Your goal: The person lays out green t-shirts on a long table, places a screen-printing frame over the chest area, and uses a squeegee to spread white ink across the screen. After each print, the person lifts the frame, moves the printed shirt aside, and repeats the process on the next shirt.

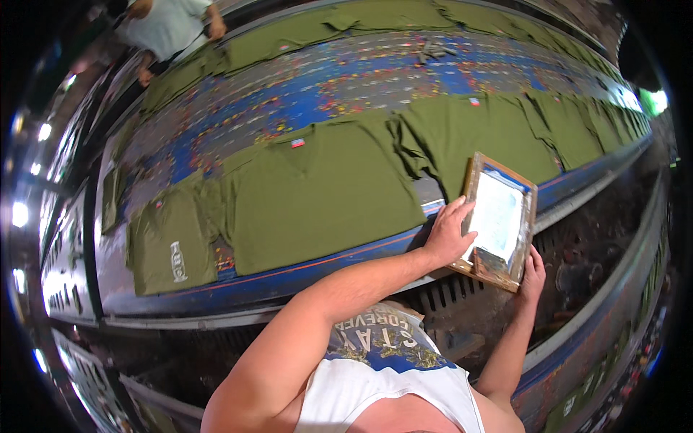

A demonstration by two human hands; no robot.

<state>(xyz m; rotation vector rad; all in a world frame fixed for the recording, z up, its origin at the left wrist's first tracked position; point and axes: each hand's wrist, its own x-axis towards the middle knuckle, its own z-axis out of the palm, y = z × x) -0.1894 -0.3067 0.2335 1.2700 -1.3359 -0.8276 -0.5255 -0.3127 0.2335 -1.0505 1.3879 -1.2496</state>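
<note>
Both my hands hold a wooden-framed printing screen, tilted above the near edge of a long table. My left hand is closed on its left side, thumb over the inner edge. My right hand grips it by the lower right corner, its fingers partly hidden behind the frame. White ink covers much of the mesh, and a dark squeegee rests inside at the lower end. Closest to the screen is a flat olive T-shirt; left of it lies another olive T-shirt, with no print showing.
At the left end, an olive T-shirt bears a white print. More olive shirts line the table's far side. The paint-spotted tabletop has a crumpled grey cloth. A person stands at the far left. Another table runs behind me.
</note>
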